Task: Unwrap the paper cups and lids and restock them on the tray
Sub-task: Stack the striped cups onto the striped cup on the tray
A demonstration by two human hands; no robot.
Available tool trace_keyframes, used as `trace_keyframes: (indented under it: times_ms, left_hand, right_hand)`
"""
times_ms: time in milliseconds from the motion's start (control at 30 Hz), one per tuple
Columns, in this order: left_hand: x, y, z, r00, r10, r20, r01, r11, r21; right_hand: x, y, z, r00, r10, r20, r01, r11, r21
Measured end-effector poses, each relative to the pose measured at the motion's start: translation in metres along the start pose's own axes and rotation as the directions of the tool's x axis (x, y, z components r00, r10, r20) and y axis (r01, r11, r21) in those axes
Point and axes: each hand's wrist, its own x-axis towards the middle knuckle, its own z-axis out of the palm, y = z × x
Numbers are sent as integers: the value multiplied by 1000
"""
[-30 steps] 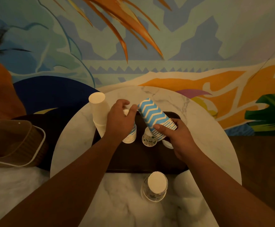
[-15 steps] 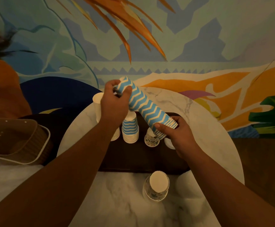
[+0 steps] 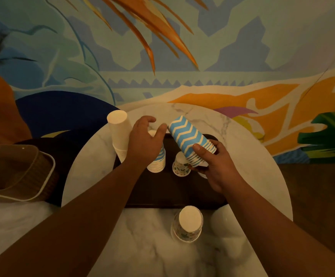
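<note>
No text, label, brand or number can be read anywhere. Only patterns are seen: blue chevrons on the cup stack (image 3: 190,139) and small printed motifs (too blurred to make out) on the cup (image 3: 180,165).

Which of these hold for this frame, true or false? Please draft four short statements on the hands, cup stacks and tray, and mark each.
1. The right hand grips a tilted stack of blue chevron cups. True.
2. The left hand grips the plain white cup stack. False: it hovers open over the shorter blue chevron stack.
3. A floral cup stack stands on the dark tray. True.
4. The wicker basket sits on the tray. False: it is off to the left, beside the marble table.
</note>
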Motion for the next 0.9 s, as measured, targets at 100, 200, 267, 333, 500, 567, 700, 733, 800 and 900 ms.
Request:
trace_keyframes:
  times_ms: [100, 200, 267, 333, 500, 567, 700, 733, 800, 900]
  left_hand:
    - [-4, 24, 2, 983, -103, 155, 149, 932, -331]
    - [-7, 30, 2, 939, -175, 297, 305, 821, -483]
    - [-9, 31, 2, 919, -210, 332, 366, 768, -525]
    - [-10, 30, 2, 914, -244, 323, 391, 744, -542]
    - [7, 33, -10, 972, -226, 63, 225, 823, -521]
    - [14, 39, -21, 986, -143, -90, 87, 886, -456]
    - [21, 26, -21, 986, 11, -164, -42, 981, -191]
    - [20, 17, -17, 990, 38, -139, -54, 992, -112]
    - [15, 1, -6, 996, 40, -77, -41, 999, -8]
    - [8, -15, 3, 1000, 0, -2, 0, 997, 81]
  right_hand:
    - [1, 1, 8, 999, -25, 33, 24, 999, 27]
    - [3, 2, 13, 997, -49, 51, 48, 999, 18]
    - [4, 3, 13, 996, -72, 50, 73, 997, -8]
    - [4, 5, 12, 994, -104, 42, 106, 994, -36]
    - [2, 2, 9, 990, -138, -13, 136, 987, -90]
    - [0, -1, 6, 988, -136, -68, 131, 988, -81]
    - [-1, -1, 1, 986, -113, -120, 105, 992, -72]
    - [-2, -1, 1, 987, -106, -121, 99, 993, -64]
    - [-2, 0, 0, 990, -93, -110, 87, 995, -53]
    - [-3, 1, -2, 996, -50, -79, 49, 999, -7]
